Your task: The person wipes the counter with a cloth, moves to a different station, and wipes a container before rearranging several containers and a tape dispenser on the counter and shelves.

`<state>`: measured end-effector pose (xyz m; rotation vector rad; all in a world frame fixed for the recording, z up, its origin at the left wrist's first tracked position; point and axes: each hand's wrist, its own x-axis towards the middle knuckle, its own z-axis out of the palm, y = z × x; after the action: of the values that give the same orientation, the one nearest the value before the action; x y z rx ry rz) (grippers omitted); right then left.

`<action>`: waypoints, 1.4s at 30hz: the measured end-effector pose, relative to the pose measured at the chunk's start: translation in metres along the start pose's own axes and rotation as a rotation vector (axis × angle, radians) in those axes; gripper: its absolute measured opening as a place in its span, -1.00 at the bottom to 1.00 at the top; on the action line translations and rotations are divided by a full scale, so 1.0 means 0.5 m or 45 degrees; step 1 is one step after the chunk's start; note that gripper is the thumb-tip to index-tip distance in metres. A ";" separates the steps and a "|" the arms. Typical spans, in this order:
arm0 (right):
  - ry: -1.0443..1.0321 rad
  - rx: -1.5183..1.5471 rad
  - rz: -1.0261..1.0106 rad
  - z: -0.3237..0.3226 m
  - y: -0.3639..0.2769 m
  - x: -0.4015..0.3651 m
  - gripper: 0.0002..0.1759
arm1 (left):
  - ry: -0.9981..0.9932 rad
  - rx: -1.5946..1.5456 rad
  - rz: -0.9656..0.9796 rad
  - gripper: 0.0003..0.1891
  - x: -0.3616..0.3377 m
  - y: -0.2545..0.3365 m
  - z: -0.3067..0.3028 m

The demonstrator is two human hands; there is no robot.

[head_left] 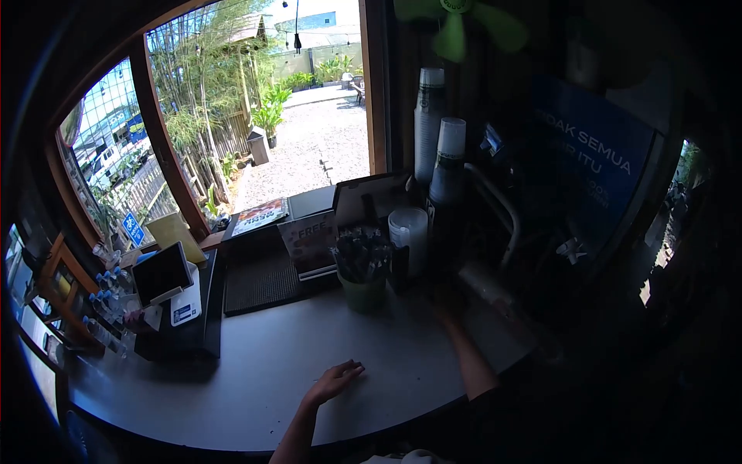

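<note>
My left hand (338,380) is over the grey counter (255,387) near its front middle, palm down with its fingers stretched out and nothing in them. My right arm reaches forward over the counter's right part, and my right hand (446,300) is in deep shadow, its fingers too dark to make out. It is nearest to a white plastic tub (408,232) and a clear plastic cup (485,283) lying on its side. Left of that hand, a green pot (362,294) holds wrapped utensils.
A tablet (162,274) on a stand and several small bottles (100,298) are at the left. Behind the pot are a black ribbed mat (261,271) and a sign (309,240). Tall cup stacks (430,127) rise at the back right, below a green fan (456,27).
</note>
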<state>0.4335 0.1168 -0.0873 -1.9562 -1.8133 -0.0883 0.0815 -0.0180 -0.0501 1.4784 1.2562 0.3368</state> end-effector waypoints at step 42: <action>-0.484 0.385 -1.016 0.146 -0.504 -0.129 -0.39 | 0.865 -0.264 -0.095 -0.52 -0.199 -0.119 -0.163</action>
<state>0.1653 0.0890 -0.1016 -1.0010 -2.5762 0.3049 -0.0503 -0.0662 -0.0313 1.1664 1.7377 0.9446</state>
